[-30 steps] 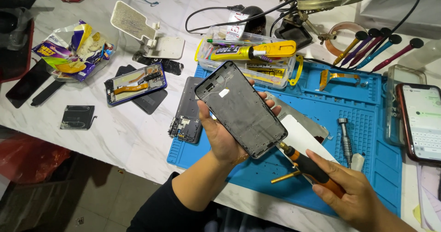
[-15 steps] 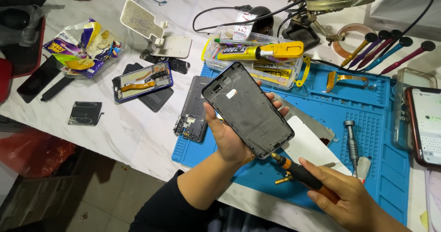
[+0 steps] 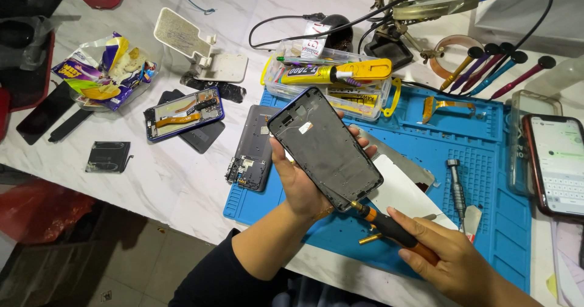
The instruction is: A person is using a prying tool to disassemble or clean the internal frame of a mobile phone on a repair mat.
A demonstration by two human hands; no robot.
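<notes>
My left hand [image 3: 299, 182] grips a dark phone frame [image 3: 324, 147], its open inside facing up and tilted over the blue work mat [image 3: 486, 161]. My right hand [image 3: 453, 261] holds a black and orange screwdriver [image 3: 392, 229], whose tip meets the lower corner of the frame. A second brass-coloured tool tip [image 3: 369, 239] lies on the mat just under the screwdriver. A white sheet [image 3: 407, 194] and a grey metal plate [image 3: 398, 161] lie on the mat below the frame.
A grey phone back shell [image 3: 252, 155] lies at the mat's left edge. A clear box [image 3: 365, 97] with a yellow glue tube [image 3: 334, 73] stands behind. A lit phone [image 3: 556, 164] lies at right, an opened blue phone [image 3: 184, 113] and a snack bag [image 3: 106, 69] at left.
The view has shifted slightly; the frame and both hands sit a little further right and lower. The screwdriver tip stays at the frame's lower corner.
</notes>
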